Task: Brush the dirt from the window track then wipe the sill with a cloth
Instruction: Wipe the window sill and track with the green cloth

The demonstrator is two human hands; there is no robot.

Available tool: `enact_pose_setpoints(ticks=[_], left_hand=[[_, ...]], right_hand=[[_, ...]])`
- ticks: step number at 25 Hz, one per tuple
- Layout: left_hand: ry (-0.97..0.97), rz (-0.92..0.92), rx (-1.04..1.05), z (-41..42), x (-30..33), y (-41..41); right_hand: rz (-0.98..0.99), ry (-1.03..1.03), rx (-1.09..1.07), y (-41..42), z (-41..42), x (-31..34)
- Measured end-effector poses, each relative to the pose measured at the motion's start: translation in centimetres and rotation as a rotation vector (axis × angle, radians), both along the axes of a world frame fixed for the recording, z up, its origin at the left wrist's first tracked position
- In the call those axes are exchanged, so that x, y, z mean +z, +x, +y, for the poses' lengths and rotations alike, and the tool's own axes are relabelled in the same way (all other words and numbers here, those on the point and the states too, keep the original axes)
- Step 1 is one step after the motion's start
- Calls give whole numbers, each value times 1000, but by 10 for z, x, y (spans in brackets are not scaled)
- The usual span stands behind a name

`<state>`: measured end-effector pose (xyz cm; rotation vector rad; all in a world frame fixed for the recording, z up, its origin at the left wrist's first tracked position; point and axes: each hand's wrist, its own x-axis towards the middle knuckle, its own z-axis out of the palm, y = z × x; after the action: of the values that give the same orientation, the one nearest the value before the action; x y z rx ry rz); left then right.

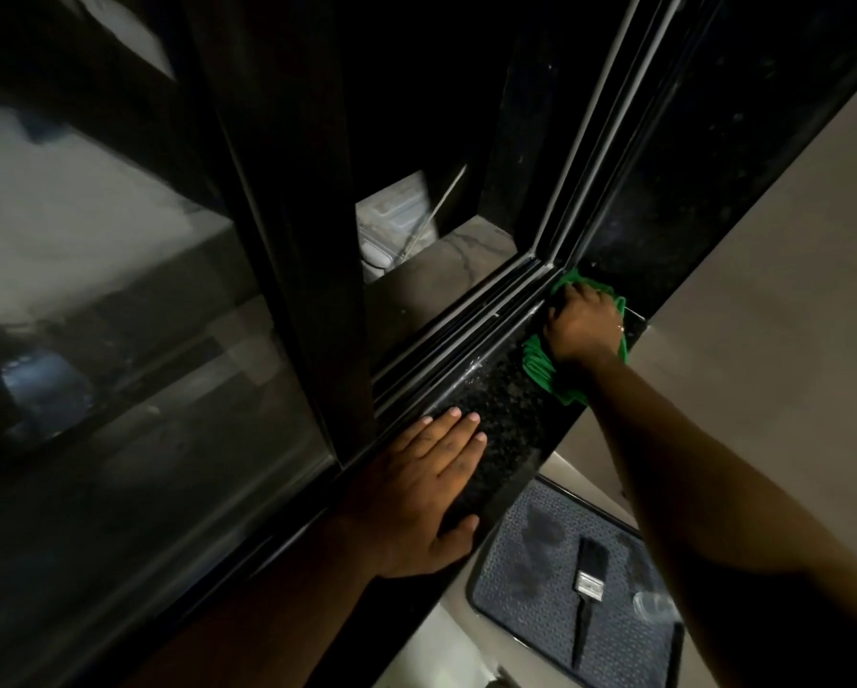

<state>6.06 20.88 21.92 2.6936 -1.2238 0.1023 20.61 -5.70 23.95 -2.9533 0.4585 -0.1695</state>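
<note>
Outstretched, right hand (583, 324) atop cloth (540, 365)

Right hand (583, 322) presses cloth (540, 362) on sill (496, 414)

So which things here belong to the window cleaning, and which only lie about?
Job: green cloth under right hand; granite sill; window track; paintbrush on the floor mat.
Lying about: clear cup, left hand resting flat.

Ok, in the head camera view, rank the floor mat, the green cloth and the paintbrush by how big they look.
1. Floor mat, largest, though the right arm hides part of it.
2. Paintbrush and green cloth: too close to rank, since the right hand covers much of the cloth.
</note>
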Motion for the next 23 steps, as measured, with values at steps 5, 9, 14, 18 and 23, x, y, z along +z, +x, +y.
enact_pose_setpoints(ticks=[5, 9, 14, 18, 23], left_hand=[[-49, -19, -10, 0, 1, 0], [-53, -11, -9, 2, 8, -6], [-137, 9, 57, 19, -5, -19], [-191, 1, 54, 20, -11, -20], [-132, 30, 12, 43, 6, -34]], right_hand=[[65, 9, 164, -39, 29, 12], [53, 104, 421, -84, 47, 15], [-44, 243, 34, -65, 41, 9], [69, 140, 27, -61, 76, 1], [80, 141, 362, -121, 96, 8]])
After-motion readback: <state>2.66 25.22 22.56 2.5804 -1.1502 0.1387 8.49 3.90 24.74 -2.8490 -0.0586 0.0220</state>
